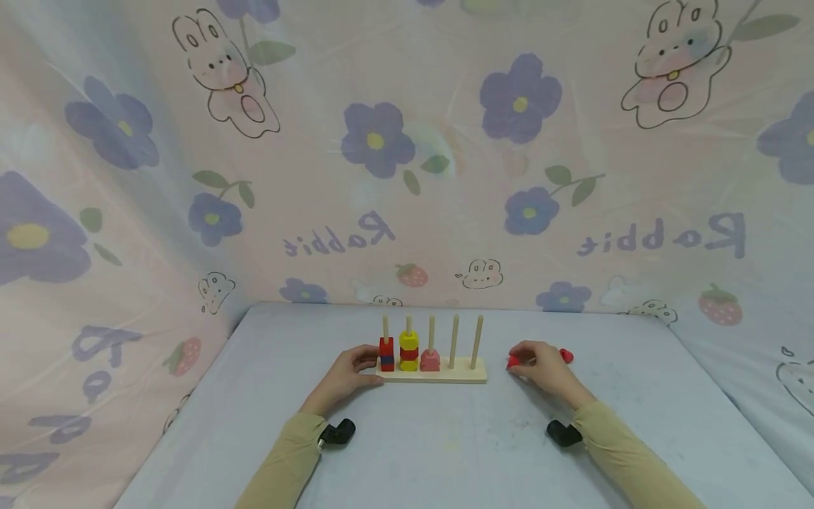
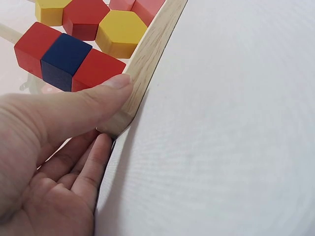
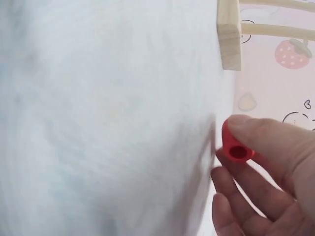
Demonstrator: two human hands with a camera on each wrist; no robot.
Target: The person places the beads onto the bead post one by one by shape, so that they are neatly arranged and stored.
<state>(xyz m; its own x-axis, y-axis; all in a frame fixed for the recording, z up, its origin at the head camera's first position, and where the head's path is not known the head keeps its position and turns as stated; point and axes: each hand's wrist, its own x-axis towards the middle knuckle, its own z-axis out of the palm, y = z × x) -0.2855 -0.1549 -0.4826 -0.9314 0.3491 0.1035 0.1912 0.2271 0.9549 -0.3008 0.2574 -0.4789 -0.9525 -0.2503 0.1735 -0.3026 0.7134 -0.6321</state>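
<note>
A wooden peg stand (image 1: 439, 377) stands on the table, its pegs in one row. My left hand (image 1: 346, 375) grips its left end, thumb on the front edge of the base, as the left wrist view shows. The left peg carries red and blue square blocks (image 2: 66, 54); beside them are yellow and red hexagonal blocks (image 1: 409, 351), then pink blocks (image 1: 430, 361). To the right of the stand, my right hand (image 1: 543, 367) pinches a small red block (image 3: 229, 140) between thumb and fingers, the block's dark hole showing in the right wrist view.
Just beyond the right hand lies another red piece (image 1: 567, 355). Two bare pegs (image 1: 454, 343) rise at the stand's right side. A white cloth (image 1: 439, 452) covers the table, and a printed rabbit-and-flower curtain (image 1: 445, 198) hangs behind it.
</note>
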